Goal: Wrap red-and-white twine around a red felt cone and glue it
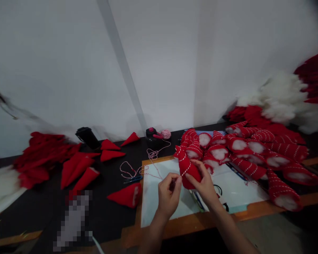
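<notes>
My right hand point(202, 181) is wrapped round a stuffed red felt cone point(190, 176), its narrow tip pointing up and to the left. A red-and-white cord circles the cone near its tip and crosses its side. Close to the cone's left side, my left hand point(169, 194) is closed in a pinch on the cord point(155, 175); the exact grip is partly hidden by the fingers. From there the cord trails loosely over the table to a ball of cord point(165, 134) at the back.
Many cord-wrapped stuffed cones point(254, 146) are heaped at right, beside white stuffing point(279, 97). Plain red cones point(125, 195) and red felt pieces point(42, 158) lie left. A black cup point(88, 137) leans near the wall. Blue snips point(133, 180) lie by the pale board point(151, 208).
</notes>
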Demonstrator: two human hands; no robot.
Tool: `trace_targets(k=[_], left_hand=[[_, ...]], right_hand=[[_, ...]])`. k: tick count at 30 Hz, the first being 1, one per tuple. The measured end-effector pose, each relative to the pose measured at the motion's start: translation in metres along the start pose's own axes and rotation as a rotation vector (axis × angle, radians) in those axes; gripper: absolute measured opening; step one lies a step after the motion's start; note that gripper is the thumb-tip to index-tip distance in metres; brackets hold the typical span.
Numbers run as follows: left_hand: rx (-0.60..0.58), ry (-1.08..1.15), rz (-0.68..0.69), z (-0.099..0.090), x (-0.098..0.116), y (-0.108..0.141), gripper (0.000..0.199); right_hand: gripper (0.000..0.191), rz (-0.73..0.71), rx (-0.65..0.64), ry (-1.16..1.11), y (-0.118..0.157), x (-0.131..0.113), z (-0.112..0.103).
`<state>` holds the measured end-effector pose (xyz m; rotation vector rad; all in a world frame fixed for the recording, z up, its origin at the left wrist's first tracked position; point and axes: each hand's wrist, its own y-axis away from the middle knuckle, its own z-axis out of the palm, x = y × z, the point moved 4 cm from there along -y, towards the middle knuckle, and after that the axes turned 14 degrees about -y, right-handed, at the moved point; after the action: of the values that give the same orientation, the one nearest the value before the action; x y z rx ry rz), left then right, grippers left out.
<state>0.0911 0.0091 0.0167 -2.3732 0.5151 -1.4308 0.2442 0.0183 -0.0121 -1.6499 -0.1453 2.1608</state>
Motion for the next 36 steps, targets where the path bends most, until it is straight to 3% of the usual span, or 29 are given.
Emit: trace_targets(k=[8, 16, 20, 29, 32, 36], left_hand=[[0.002, 0.149, -0.152, 0.004, -0.027, -0.005, 0.028], [-0.056, 0.225, -0.179, 0.013, -0.036, -0.004, 0.031], [-0.089, 0.243, -0.169, 0.016, -0.037, -0.004, 0.033], [-0.205, 0.228, -0.153, 0.015, -0.035, -0.004, 0.032], [-0.218, 0.236, -0.154, 0.014, -0.033, -0.005, 0.032], [-0.208, 0.238, -0.151, 0.012, -0.033, -0.006, 0.033]], right_hand=[[0.054, 0.353, -0.066, -0.468, 0.006, -0.007, 0.011], [0.062, 0.514, -0.095, -0.595, 0.011, -0.01, 0.011], [0.056, 0.606, -0.11, -0.592, 0.009, -0.004, 0.008], [0.038, 0.585, -0.277, -0.5, -0.008, 0.004, 0.002], [0.04, 0.583, -0.323, -0.495, -0.012, 0.0, 0.005], [0.047, 0.577, -0.214, -0.482, -0.017, 0.002, 0.005]])
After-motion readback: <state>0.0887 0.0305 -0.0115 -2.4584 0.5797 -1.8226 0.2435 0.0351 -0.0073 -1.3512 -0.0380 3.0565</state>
